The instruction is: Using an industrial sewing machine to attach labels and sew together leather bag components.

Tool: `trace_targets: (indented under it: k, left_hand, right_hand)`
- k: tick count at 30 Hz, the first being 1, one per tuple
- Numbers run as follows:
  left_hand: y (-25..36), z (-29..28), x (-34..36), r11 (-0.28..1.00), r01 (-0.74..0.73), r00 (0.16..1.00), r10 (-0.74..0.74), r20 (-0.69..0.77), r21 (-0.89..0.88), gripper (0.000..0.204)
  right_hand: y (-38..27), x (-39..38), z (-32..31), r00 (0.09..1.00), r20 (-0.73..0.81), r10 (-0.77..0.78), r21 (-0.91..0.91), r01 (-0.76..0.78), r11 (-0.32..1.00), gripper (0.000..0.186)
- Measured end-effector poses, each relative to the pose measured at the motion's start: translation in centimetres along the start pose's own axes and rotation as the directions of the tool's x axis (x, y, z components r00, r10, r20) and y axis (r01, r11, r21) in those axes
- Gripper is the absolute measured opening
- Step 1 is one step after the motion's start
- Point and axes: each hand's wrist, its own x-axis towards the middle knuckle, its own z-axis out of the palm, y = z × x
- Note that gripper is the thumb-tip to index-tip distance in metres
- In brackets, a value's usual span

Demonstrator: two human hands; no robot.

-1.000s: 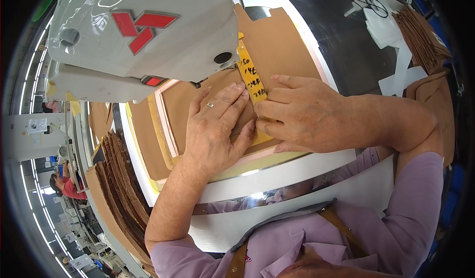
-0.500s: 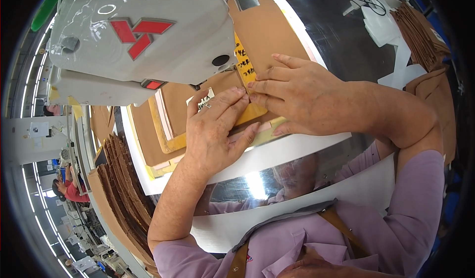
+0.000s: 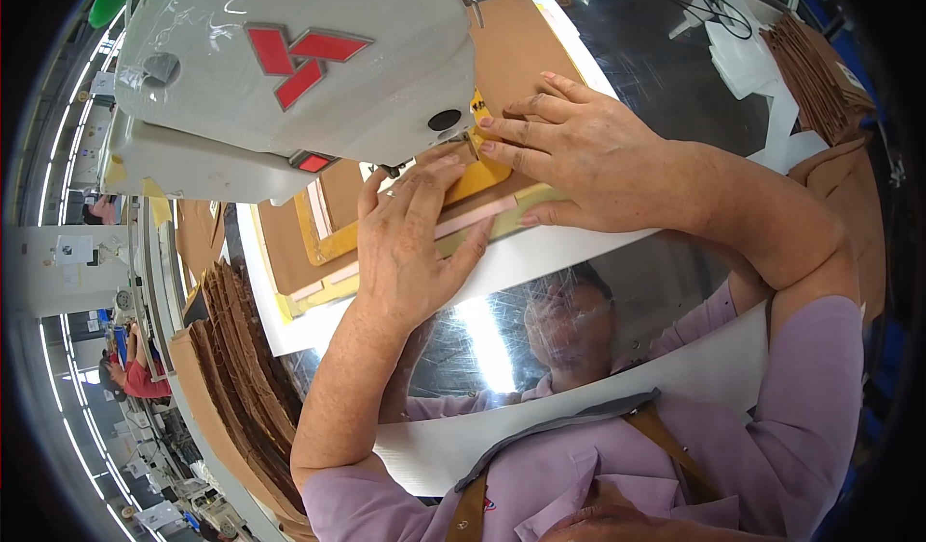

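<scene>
Pressing down with the left hand [image 3: 400, 243], spread flat and gripping nothing, on a flat yellow frame-shaped piece [image 3: 323, 250] laid over a thin brown panel [image 3: 529, 40]. Resting the right hand [image 3: 598, 161], likewise loose and flat, at the yellow piece's right corner. Lying together on a large white sheet [image 3: 584, 248], in from the near edge of the dark glossy table [image 3: 666, 79] and partly beneath a bulky white machine head [image 3: 231, 69].

Could skew — being steadied by flat hands alone — if pushed harder from one side than the other. Could crease or drag too, should the white sheet catch on the table. Might nick or pinch the left fingertips, so close under the machine head; cannot tell where any needle sits. Might also topple the ragged brown stack [image 3: 236, 368] along the table's left edge by brushing with the left forearm.
</scene>
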Motion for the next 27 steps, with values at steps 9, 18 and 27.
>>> trace_targets:
  k: [9,18,27]
  left_hand:
    - [-1.8,-1.3,-6.4,0.985,0.096,0.994,-0.102,0.033,0.141,0.079]
    - [-1.9,-0.7,-7.4,0.968,0.197,0.980,-0.197,-0.017,0.153,0.088]
    - [-2.3,-0.6,-8.3,0.959,0.226,0.973,-0.215,-0.082,0.173,0.089]
  right_hand:
    - [1.4,-0.2,1.1,0.997,0.023,0.077,-0.088,-0.074,0.993,0.069]
    - [1.1,0.4,0.5,0.997,0.039,0.072,-0.094,-0.068,0.993,0.072]
    - [-0.5,0.4,0.0,0.996,0.068,0.054,-0.111,-0.046,0.993,0.072]
